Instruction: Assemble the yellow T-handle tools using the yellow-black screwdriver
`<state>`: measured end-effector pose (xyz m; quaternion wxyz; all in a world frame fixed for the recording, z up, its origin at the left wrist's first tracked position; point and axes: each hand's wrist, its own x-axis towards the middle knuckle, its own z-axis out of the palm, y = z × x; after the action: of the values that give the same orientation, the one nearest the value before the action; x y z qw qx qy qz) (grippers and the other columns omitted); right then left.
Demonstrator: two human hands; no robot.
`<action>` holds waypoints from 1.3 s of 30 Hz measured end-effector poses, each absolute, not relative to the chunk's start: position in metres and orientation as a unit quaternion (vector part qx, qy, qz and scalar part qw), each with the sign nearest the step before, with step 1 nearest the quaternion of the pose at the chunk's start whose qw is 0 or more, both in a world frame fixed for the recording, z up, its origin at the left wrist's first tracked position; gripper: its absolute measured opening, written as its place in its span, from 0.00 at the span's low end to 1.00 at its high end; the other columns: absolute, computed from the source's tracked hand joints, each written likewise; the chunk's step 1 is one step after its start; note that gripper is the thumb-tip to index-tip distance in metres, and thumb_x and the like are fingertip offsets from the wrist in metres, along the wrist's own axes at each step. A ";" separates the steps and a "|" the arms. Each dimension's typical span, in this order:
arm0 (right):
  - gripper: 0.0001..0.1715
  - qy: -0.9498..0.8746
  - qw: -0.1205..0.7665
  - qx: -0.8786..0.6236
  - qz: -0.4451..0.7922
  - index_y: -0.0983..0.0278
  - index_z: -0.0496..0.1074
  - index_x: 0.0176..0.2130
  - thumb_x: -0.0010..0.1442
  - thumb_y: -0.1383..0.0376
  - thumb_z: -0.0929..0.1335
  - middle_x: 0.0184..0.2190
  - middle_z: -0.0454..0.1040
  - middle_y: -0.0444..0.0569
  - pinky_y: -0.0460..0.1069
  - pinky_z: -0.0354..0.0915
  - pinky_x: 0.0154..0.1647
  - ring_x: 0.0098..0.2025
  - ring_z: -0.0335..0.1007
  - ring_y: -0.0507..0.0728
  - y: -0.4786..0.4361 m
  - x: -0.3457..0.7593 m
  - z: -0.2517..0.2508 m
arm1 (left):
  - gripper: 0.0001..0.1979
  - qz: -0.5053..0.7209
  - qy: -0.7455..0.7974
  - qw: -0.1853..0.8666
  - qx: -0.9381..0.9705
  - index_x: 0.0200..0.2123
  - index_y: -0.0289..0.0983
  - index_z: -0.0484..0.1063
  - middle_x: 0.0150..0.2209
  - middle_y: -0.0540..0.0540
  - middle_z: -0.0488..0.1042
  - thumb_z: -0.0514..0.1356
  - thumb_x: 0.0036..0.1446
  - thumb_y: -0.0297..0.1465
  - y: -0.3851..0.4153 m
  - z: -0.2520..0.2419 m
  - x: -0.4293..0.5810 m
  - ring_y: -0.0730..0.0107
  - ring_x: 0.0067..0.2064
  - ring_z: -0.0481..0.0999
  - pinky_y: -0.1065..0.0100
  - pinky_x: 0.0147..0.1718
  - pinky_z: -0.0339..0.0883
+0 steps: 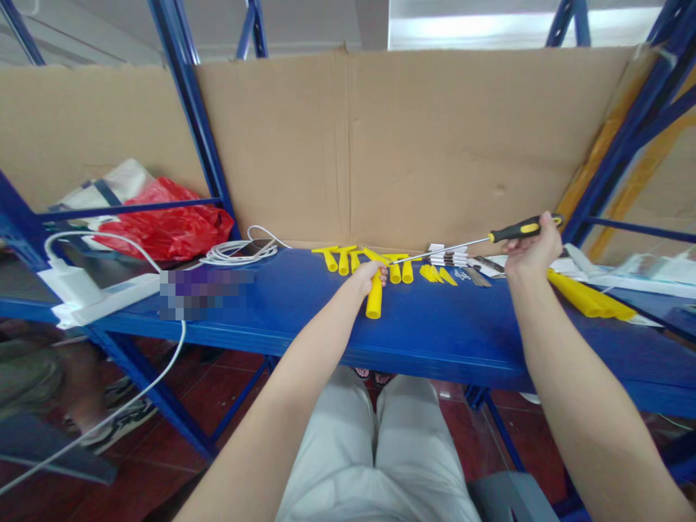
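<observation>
My left hand [370,275] is closed round a yellow plastic T-shaped piece [374,301] resting on the blue shelf [304,304]. My right hand [530,250] grips the black and yellow handle of a screwdriver [519,230]. Its thin metal shaft [440,250] runs left, and the tip reaches the top of the piece in my left hand. More yellow T-shaped pieces [340,257] lie in a row behind my left hand. Small yellow wedges [435,274] lie to their right.
White clips [449,255] and a long yellow part [590,299] lie on the right of the shelf. A coiled white cable [236,251], a white power strip [103,297] and a red bag [166,225] sit at the left. Cardboard [413,145] backs the shelf. Blue uprights [190,101] stand at both sides.
</observation>
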<state>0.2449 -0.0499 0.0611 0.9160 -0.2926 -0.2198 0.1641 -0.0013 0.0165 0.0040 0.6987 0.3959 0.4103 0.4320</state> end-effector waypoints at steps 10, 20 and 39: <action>0.15 -0.206 0.919 -0.297 0.159 0.61 0.54 0.29 0.69 0.67 0.58 0.15 0.57 0.33 0.43 0.53 0.07 0.09 0.54 0.48 -0.050 0.246 0.063 | 0.13 0.435 0.416 0.682 0.415 0.24 0.37 0.59 0.14 0.56 0.58 0.50 0.57 0.17 0.009 0.008 0.000 0.82 0.13 0.53 0.78 0.13 0.48; 0.15 -0.208 0.914 -0.312 0.156 0.61 0.54 0.28 0.68 0.68 0.59 0.14 0.57 0.32 0.42 0.54 0.08 0.09 0.55 0.48 -0.052 0.243 0.062 | 0.12 0.427 0.416 0.682 0.424 0.25 0.37 0.58 0.14 0.57 0.57 0.50 0.57 0.17 0.010 0.007 0.001 0.82 0.13 0.54 0.79 0.13 0.49; 0.14 -0.211 0.912 -0.316 0.154 0.61 0.54 0.29 0.68 0.68 0.59 0.15 0.57 0.32 0.42 0.54 0.08 0.10 0.55 0.48 -0.051 0.245 0.059 | 0.14 0.416 0.399 0.687 0.443 0.23 0.37 0.57 0.13 0.56 0.58 0.48 0.59 0.18 0.008 0.008 0.001 0.81 0.12 0.54 0.78 0.12 0.50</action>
<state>0.2452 -0.0507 0.0591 0.9121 -0.3160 -0.2107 0.1544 0.0006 0.0078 0.0081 0.6867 0.4427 0.3989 0.4163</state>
